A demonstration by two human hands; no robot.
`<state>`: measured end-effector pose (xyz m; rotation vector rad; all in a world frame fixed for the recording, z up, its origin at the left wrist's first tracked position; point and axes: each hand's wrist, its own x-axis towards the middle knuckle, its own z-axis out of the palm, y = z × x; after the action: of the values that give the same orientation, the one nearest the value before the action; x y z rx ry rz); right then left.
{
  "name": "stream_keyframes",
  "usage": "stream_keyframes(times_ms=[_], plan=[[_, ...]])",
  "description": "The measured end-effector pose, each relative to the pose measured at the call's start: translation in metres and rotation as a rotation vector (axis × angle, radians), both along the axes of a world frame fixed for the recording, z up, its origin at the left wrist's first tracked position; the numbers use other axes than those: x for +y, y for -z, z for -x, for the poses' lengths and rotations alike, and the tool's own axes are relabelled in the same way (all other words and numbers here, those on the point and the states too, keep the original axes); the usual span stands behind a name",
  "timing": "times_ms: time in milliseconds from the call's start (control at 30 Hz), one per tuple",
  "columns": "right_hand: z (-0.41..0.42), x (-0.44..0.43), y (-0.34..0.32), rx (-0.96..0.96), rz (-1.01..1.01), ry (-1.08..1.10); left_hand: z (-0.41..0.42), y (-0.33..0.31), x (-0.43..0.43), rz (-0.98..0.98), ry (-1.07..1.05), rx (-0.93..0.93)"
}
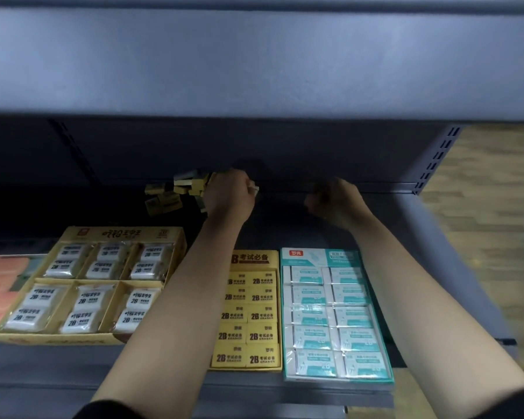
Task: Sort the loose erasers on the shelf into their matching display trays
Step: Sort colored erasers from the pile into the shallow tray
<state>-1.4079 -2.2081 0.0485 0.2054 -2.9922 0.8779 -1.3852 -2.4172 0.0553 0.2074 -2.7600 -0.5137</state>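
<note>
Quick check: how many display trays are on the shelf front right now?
3. A wide yellow tray of white erasers at left, a narrow yellow tray in the middle, a teal tray at right. An orange item at the left edge may be a fourth.

On the header of the middle yellow tray, "2B 考试必备" in dark print. On each of the yellow erasers inside, "2B ERASER". Left of that tray, on the wide yellow tray, bold Chinese lettering too blurred to read and a small "2B"; on its white wrapped erasers, "2B". Right of the middle yellow tray, on the teal tray, a red label reading "罗弗"; faint "2B" on its teal erasers.
</note>
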Motion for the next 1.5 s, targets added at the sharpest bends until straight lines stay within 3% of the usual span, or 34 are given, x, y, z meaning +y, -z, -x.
stream_keyframes(times_ms=[233, 733, 1167, 1500], plan=[[-0.026, 0.020, -0.008, 0.107, 0.083, 0.015, 0.013, 0.012, 0.001, 0.103, 0.000, 0.025], [-0.047, 0.032, -0.001, 0.079, 0.153, 0.079, 0.018, 0.014, 0.005, 0.026, -0.095, -0.008], [-0.057, 0.026, -0.007, 0.068, 0.174, 0.058, 0.021, 0.016, -0.001, 0.104, -0.103, 0.051], [-0.070, 0.019, -0.015, -0.102, 0.531, -0.025, -0.015, -0.007, -0.002, -0.104, 0.020, 0.049]])
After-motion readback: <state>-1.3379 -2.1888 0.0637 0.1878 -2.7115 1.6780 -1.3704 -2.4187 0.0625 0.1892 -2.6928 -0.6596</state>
